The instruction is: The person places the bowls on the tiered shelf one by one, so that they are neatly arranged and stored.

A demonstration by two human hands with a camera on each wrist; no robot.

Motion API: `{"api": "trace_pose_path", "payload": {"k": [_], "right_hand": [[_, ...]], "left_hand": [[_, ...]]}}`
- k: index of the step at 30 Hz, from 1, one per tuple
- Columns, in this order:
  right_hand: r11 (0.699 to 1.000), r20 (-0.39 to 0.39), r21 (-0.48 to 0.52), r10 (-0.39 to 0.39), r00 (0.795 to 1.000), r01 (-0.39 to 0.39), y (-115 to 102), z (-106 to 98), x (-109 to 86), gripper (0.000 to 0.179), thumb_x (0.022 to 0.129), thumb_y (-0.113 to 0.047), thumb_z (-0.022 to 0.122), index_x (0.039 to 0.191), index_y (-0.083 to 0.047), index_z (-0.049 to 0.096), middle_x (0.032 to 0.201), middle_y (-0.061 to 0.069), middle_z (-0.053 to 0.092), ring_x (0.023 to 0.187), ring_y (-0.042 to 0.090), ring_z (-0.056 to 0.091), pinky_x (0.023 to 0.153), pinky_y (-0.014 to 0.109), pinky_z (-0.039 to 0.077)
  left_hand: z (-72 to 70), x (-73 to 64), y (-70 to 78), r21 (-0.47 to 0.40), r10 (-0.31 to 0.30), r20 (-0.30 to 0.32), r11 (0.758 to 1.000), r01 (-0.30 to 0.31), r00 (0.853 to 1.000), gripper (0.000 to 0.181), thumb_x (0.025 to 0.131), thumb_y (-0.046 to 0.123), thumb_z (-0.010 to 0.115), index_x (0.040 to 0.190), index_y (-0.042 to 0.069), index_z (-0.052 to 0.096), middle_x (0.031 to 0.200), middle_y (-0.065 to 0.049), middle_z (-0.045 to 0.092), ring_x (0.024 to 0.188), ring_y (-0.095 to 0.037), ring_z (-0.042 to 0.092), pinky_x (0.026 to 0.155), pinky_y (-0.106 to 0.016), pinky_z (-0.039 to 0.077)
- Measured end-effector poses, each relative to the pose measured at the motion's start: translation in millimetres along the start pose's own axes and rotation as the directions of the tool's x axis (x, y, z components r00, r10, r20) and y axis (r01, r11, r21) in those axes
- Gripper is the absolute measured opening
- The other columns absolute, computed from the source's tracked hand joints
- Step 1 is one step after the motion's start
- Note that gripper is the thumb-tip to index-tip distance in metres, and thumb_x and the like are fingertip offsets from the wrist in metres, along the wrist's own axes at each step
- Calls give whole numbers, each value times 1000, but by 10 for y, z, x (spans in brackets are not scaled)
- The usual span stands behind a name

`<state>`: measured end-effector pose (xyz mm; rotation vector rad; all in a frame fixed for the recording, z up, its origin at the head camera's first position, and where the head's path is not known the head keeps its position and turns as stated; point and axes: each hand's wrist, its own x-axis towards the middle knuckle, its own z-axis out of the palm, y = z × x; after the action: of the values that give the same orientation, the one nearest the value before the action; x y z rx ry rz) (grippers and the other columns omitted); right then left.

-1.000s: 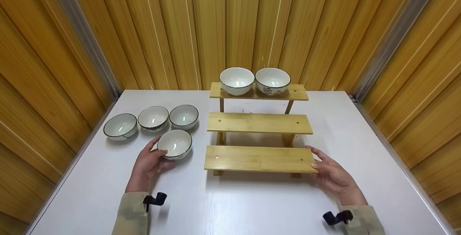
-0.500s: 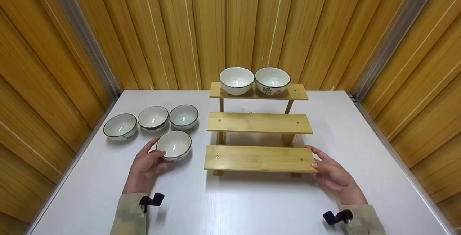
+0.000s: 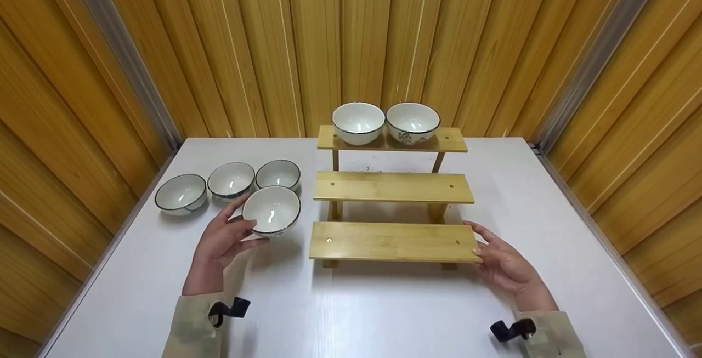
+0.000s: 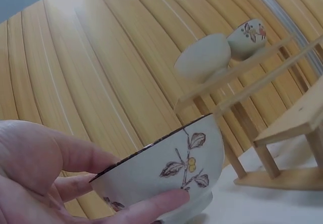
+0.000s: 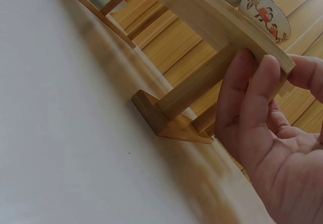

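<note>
A white bowl [image 3: 272, 211] with a dark rim is gripped at its left side by my left hand [image 3: 222, 237], raised a little off the table. In the left wrist view the bowl [image 4: 166, 168] shows a painted sprig of leaves and yellow berries, with a finger under it. My right hand [image 3: 507, 267] pinches the right end of the lowest board of a three-step bamboo display stand [image 3: 392, 242]. In the right wrist view, fingers of that hand [image 5: 282, 128] lie beneath the board's end. Two more bowls, a left one [image 3: 358, 123] and a right one [image 3: 412, 123], sit on the top step.
Three bowls stand on the white table [image 3: 351, 314] at the left: one far left [image 3: 181, 194], one in the middle [image 3: 231, 180], and one [image 3: 278, 173] partly hidden behind the held bowl. Wood-grain panels [image 3: 362, 34] enclose the back and sides.
The bowl in my left hand has risen off the table and shifted slightly away from me, now overlapping the bowl behind it. My right hand keeps its hold on the stand.
</note>
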<state>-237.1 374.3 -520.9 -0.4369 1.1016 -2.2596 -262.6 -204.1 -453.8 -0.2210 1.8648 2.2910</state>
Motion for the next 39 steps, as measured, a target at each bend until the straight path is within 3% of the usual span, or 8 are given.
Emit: {"api": "trace_pose_path", "payload": {"k": [9, 14, 21, 25, 32, 39], "right_hand": [[1000, -6, 9, 2, 1000, -2, 9, 8, 9, 66, 104, 12, 21, 150, -28, 46, 141, 3, 55, 113, 17, 67, 87, 21, 62], [1000, 11, 23, 11, 1000, -12, 3, 8, 15, 65, 105, 12, 21, 150, -28, 46, 142, 2, 54, 113, 16, 68, 87, 22, 62], [999, 1, 47, 11, 1000, -11, 2, -2, -4, 66, 105, 12, 20, 154, -26, 40, 144, 3, 54, 117, 17, 66, 91, 23, 62], [999, 0, 52, 7, 1000, -7, -1, -6, -6, 66, 104, 12, 19, 158, -23, 33, 145, 3, 53, 118, 18, 65, 92, 23, 61], [1000, -23, 27, 16, 1000, -15, -21, 7, -7, 64, 105, 11, 20, 158, -24, 32, 142, 3, 55, 111, 17, 67, 85, 21, 62], [999, -17, 31, 22, 1000, -21, -15, 1, -7, 66, 105, 11, 19, 157, -26, 36, 142, 3, 55, 113, 17, 67, 88, 22, 62]], "left_hand": [[395, -2, 273, -4, 65, 118, 998, -65, 991, 76, 95, -11, 53, 162, 14, 29, 149, -28, 33, 115, -36, 59, 84, -49, 66], [715, 87, 354, -12, 66, 188, 998, -65, 980, 76, 94, -13, 53, 162, 14, 32, 140, -29, 41, 107, -35, 65, 81, -48, 67], [1215, 253, 421, -51, 46, 275, 998, -33, 960, 75, 95, -11, 53, 161, 17, 34, 133, -24, 49, 100, -29, 67, 86, -53, 65], [1498, 371, 432, -60, 27, 291, 998, -10, 956, 72, 95, -11, 54, 158, 18, 39, 132, -23, 50, 96, -30, 69, 86, -53, 65], [1962, 567, 404, -60, -8, 306, 998, 27, 952, 71, 93, -13, 55, 155, 19, 44, 145, -29, 45, 113, -44, 63, 93, -62, 60], [2319, 690, 331, -61, -51, 315, 995, 74, 948, 73, 92, -14, 57, 155, 20, 44, 143, -26, 46, 106, -40, 66, 95, -63, 57]]}}
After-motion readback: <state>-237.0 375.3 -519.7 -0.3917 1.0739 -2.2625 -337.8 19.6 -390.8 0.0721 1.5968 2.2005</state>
